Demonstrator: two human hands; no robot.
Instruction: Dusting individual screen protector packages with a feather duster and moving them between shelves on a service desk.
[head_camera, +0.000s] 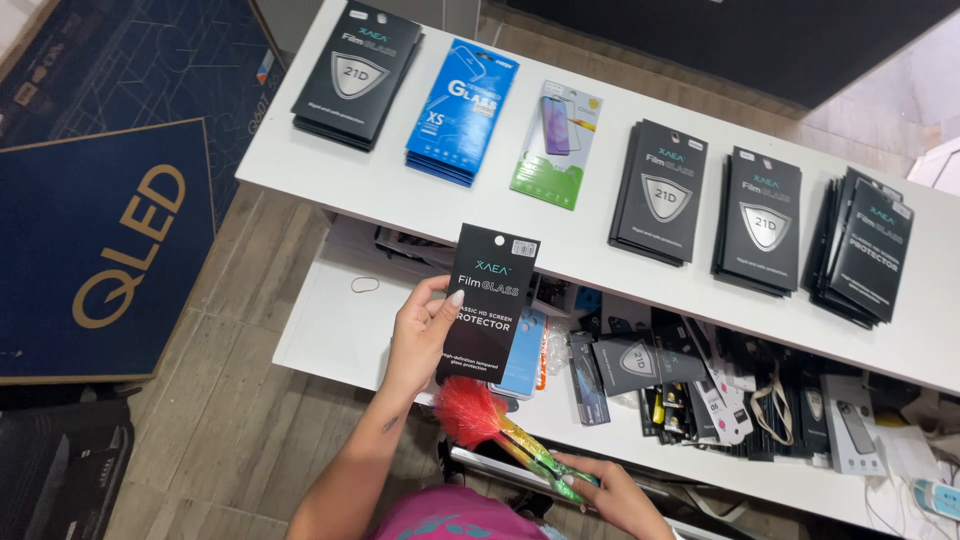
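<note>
A flat black packet (488, 302) with pale lettering and a hang hole stands upright above the near lower shelf (330, 330). The left hand (422, 335) grasps its left edge, thumb across the front. The right hand (612, 492) is clenched on a red-tufted feather duster (490, 425), low at the near edge

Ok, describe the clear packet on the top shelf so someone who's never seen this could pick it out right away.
Start at the white top shelf, where stacks of flat screen protector packets lie in a row. The third from the left is the clear packet, between the blue stack and a black stack. It alone is see-through, showing a phone picture above a green bottom edge.
</note>
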